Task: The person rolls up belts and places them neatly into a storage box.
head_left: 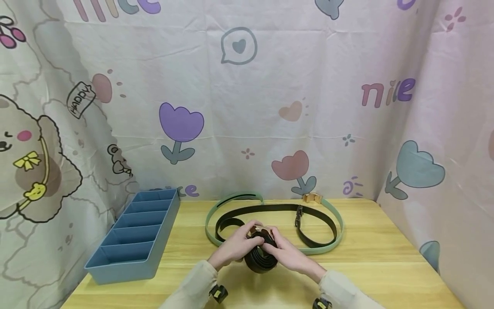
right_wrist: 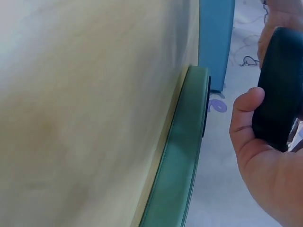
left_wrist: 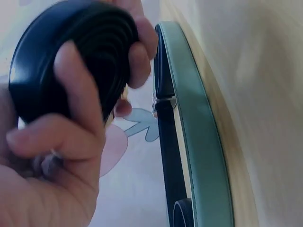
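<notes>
Left hand (head_left: 237, 246) and right hand (head_left: 288, 254) grip a coiled black leather-look belt (head_left: 257, 262) — probably springy, best held around its outer loop

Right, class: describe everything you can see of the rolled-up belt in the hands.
The rolled-up belt is black, smooth and leather-like, with a sheen on its outer band. It is wound into a coil of several close layers. A gold-toned part, probably its buckle, shows at the far side, partly hidden. The left hand and right hand grip it from either side, above the table.
</notes>
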Action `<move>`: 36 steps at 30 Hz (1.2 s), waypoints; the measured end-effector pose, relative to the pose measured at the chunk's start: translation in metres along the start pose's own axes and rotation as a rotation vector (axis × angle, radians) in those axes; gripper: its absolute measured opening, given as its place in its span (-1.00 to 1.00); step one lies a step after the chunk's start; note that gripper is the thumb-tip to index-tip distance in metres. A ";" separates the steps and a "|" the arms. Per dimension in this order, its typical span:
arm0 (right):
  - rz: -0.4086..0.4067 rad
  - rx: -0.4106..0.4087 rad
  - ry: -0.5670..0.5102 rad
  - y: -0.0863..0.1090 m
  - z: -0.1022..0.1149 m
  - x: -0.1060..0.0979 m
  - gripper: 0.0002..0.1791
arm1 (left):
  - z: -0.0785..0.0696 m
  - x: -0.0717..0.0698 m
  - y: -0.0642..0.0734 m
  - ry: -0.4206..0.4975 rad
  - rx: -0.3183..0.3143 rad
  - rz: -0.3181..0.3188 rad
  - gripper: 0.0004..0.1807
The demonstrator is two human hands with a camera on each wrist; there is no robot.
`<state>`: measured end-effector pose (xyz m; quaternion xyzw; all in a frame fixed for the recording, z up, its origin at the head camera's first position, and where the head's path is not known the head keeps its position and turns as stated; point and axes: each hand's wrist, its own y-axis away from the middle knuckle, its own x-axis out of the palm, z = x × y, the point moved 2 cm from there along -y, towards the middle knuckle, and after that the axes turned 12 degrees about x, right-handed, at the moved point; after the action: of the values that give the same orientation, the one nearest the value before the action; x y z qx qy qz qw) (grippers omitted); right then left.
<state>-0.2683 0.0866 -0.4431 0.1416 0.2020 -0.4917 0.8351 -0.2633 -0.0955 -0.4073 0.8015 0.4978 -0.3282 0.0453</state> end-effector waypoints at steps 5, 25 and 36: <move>-0.075 -0.014 0.064 -0.006 0.005 0.002 -0.46 | -0.003 -0.003 0.002 -0.064 -0.025 -0.093 -0.76; -0.621 0.046 0.738 -0.004 -0.022 -0.054 -0.52 | 0.006 -0.081 0.016 -0.379 -0.225 -0.291 -0.70; -0.646 0.162 0.743 0.008 -0.041 -0.082 -0.41 | 0.026 -0.174 0.037 -0.410 -0.385 -0.360 -0.43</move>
<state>-0.3048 0.1707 -0.4394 0.3016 0.4807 -0.6557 0.4980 -0.2953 -0.2579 -0.3381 0.5947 0.6649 -0.3852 0.2364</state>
